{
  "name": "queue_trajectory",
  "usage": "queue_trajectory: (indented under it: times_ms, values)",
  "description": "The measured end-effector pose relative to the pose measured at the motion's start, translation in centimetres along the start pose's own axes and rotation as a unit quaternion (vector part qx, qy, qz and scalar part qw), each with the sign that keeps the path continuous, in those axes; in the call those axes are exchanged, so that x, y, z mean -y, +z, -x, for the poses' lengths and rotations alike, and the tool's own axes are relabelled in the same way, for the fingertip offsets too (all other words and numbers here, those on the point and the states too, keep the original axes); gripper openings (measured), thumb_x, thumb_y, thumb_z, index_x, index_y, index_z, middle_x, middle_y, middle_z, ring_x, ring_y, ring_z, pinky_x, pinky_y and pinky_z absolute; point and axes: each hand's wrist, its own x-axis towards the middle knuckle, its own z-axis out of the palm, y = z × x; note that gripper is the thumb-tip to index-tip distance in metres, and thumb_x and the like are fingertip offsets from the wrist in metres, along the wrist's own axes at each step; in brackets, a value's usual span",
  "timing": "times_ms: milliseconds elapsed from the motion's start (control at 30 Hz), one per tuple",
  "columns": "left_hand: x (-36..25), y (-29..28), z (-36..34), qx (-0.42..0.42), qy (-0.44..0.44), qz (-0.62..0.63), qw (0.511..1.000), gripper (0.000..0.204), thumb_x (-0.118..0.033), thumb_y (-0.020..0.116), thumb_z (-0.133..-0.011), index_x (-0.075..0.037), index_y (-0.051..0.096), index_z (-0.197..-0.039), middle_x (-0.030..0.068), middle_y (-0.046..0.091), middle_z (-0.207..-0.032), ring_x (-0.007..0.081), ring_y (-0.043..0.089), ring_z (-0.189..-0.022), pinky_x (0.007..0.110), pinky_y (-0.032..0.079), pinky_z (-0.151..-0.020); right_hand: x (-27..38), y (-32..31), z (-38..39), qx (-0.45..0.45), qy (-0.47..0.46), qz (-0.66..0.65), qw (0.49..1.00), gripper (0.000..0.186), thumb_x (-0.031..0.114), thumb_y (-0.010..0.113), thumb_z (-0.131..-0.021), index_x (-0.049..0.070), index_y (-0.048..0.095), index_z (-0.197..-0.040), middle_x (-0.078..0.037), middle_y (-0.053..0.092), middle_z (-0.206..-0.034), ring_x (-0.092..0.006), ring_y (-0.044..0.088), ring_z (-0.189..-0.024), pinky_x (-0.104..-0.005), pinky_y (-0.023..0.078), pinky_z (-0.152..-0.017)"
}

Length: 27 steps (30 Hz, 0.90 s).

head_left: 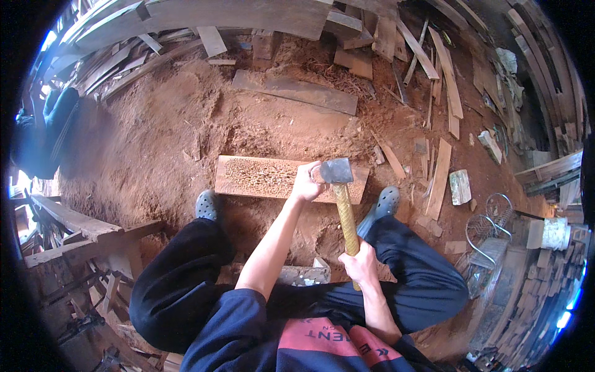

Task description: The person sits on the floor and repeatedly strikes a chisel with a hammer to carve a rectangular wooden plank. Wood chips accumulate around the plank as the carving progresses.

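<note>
My right hand (361, 263) is wrapped round the lower part of a hammer (345, 217) with a yellowish handle. The grey hammer head (334, 170) hangs over the right part of a wooden board (226, 177). Just left of the head, my left hand (307, 181) is closed above the board. Whatever its fingers hold, if anything, is hidden by the hammer head. Many small pits or gouges cover the board's surface left of that hand. The board lies crosswise on the ground in front of me, between my grey clogs (206, 205).
Reddish earth surrounds the board. Farther off lies a dark plank (297, 93). Loose wood strips (439, 180) and a pale block (459, 187) are at the right, near a wire basket (489, 226). Planks (80, 217) stand at the left, and stacked timber (520, 310) at the lower right.
</note>
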Motion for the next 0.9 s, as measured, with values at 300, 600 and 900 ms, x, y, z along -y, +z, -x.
queue_trajectory:
  times_ms: [300, 600, 900]
  values:
    - [-1.7, 1.5, -0.5, 0.005, -0.02, -0.001, 1.0, 0.015, -0.013, 0.062, -0.064, -0.002, 0.056, -0.071, 0.0079, 0.058, -0.062, 0.0126, 0.054, -0.059, 0.028, 0.044, -0.056, 6.2, -4.9, 2.7, 0.019, -0.026, -0.35, 0.936, 0.023, -0.009, 0.058, -0.066, 0.006, 0.043, -0.075, -0.001, 0.045, -0.053, -0.0086, 0.043, -0.037, -0.0229, 0.036, -0.032]
    - [-1.0, 1.7, -1.0, 0.021, -0.05, -0.053, 0.997, 0.017, -0.012, 0.061, -0.059, -0.002, 0.058, -0.072, 0.0102, 0.059, -0.063, 0.016, 0.058, -0.06, 0.029, 0.045, -0.058, 9.5, -5.4, 3.9, -0.077, -0.258, -0.371, 0.889, 0.03, -0.017, 0.048, -0.071, 0.008, 0.035, -0.081, -0.002, 0.042, -0.057, -0.0101, 0.043, -0.043, -0.0231, 0.039, -0.039]
    - [-1.3, 1.8, -1.1, 0.014, -0.028, -0.046, 0.998, 0.02, -0.016, 0.063, -0.063, -0.002, 0.059, -0.076, 0.016, 0.061, -0.068, 0.0274, 0.061, -0.065, 0.034, 0.047, -0.059, 0.8, -0.1, -0.1, -0.051, 0.003, -0.026, 0.998, 0.018, 0.012, 0.063, -0.063, 0.0, 0.057, -0.074, -0.01, 0.056, -0.061, -0.0194, 0.055, -0.055, -0.0327, 0.044, -0.054]
